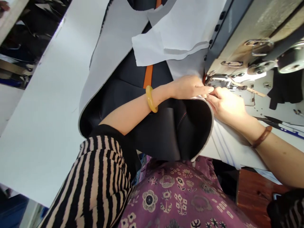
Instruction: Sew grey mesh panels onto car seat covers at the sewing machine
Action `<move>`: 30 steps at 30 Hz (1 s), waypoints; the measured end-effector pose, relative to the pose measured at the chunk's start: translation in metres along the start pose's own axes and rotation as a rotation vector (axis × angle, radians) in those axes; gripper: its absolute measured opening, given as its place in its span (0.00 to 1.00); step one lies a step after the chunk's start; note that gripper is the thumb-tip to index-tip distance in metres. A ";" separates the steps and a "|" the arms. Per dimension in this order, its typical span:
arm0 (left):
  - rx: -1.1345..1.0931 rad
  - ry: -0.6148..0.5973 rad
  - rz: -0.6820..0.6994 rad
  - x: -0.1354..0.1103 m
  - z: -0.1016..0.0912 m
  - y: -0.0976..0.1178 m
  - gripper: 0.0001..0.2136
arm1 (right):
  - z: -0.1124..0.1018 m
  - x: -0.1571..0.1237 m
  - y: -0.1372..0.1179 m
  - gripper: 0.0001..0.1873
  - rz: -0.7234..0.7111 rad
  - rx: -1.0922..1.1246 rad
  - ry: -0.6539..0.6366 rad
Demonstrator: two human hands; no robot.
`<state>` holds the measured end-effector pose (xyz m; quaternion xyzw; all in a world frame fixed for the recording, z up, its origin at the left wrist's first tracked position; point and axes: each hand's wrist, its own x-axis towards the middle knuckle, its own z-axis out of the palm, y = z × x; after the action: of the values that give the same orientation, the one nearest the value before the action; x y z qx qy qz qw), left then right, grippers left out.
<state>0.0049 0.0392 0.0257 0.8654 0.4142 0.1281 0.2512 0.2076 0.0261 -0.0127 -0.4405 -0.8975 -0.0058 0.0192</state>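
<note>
**Both hands at the presser foot, black padded piece rolled under the machine**

Head view: The left hand (190,87) lies on the black padded piece (175,126), fingers stretched out flat and pressing down, their tips just beside the presser foot (218,81) of the sewing machine (249,28). The right hand (228,106) meets it from the other side, fingers curled and grasping the piece's rolled edge right at the foot. The two sets of fingertips are almost touching.

The black piece runs from the machine back toward the person's lap, its near end curled over so that the grey foam backing (114,47) shows along the rim. An orange stripe (148,76) crosses it beyond the left wrist, partly hidden by the forearm. White sheets (180,31) lie over the far part of the piece and butt against the machine body. A pale layered panel (228,145) sits under the right wrist.

The left wrist wears a yellow bangle (151,98), the right a brown bracelet (261,136). Scissors (273,121) rest on the machine bed beyond the right forearm, near a dark cloth (285,88). The white table (42,110) spreads out to the left. A striped sleeve (99,180) and a purple floral garment (180,193) fill the near edge.
</note>
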 end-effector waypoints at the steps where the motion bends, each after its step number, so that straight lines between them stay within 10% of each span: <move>1: -0.039 -0.082 0.031 -0.006 -0.007 0.011 0.19 | 0.000 0.000 0.001 0.21 -0.001 0.014 -0.025; 5: 0.077 -0.300 0.199 -0.039 -0.019 0.058 0.11 | 0.009 -0.005 0.012 0.23 -0.100 0.107 0.021; 12: 0.854 -0.171 0.410 -0.073 0.015 0.088 0.13 | 0.019 -0.029 0.020 0.22 -0.367 0.279 0.203; 17: 0.672 -0.177 0.314 -0.058 0.036 0.073 0.13 | 0.016 -0.043 0.011 0.20 -0.516 0.370 0.225; 22: 0.267 0.177 -0.179 -0.054 0.039 0.055 0.21 | 0.014 -0.046 0.007 0.18 -0.471 0.416 0.214; 26: 0.176 -0.033 0.038 -0.053 0.033 0.056 0.08 | 0.020 -0.047 0.000 0.15 -0.522 0.343 0.280; 30: 0.412 -0.185 0.130 -0.044 0.029 0.061 0.17 | 0.022 -0.055 -0.008 0.16 -0.470 0.208 0.312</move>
<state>0.0296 -0.0367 0.0341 0.9313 0.3504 -0.0230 0.0971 0.2349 -0.0217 -0.0367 -0.2101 -0.9569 0.0141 0.1999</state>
